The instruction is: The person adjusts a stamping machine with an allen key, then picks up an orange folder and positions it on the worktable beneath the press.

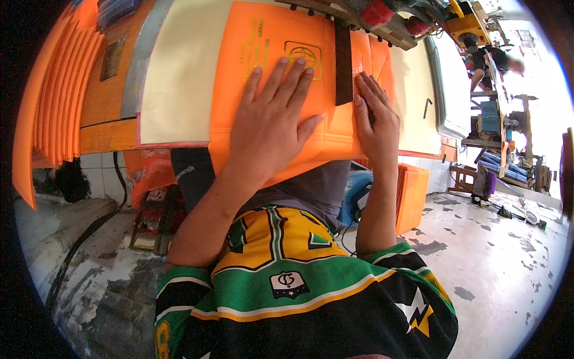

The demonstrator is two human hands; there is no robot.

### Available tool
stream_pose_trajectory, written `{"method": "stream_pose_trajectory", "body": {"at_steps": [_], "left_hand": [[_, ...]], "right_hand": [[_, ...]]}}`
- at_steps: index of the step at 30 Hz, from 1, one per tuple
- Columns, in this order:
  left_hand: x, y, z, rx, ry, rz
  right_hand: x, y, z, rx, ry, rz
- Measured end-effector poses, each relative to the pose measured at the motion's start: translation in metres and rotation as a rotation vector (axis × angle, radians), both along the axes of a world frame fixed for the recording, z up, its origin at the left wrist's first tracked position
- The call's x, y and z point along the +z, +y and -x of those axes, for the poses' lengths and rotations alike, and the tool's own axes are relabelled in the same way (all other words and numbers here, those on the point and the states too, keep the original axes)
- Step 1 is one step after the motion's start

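Observation:
A bright orange plastic folder with dark printed lettering and a round emblem lies flat on a cream work surface. My left hand rests palm down on its left half, fingers spread, their tips over the emblem. On the folder's right part lies my right hand, flat, with its fingers stretched out close together. Between the hands a dark flat strip reaches down over the folder from a metal machine bar. The folder's far edge is partly hidden under that bar.
Stacked orange folders stand at the left. More orange folders stand below the table on the right. A small hex key lies right of the work. A yellow machine box is at top right. Another person sits beyond.

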State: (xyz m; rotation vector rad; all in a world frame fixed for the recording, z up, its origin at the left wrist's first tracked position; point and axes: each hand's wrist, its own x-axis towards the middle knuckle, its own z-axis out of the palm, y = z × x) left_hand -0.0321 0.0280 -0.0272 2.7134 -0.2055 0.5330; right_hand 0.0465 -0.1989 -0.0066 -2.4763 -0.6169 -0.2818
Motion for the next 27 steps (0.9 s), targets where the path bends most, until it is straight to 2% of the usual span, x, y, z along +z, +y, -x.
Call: {"method": "stream_pose_trajectory", "body": {"at_steps": [19, 27], "left_hand": [[0.002, 0.010, -0.002, -0.065, 0.046, -0.018], [0.003, 0.005, 0.003, -0.018, 0.052, -0.003]], "right_hand": [[-0.002, 0.003, 0.003, -0.024, -0.030, 0.034], [0.000, 0.003, 0.002, -0.015, -0.006, 0.032]]}}
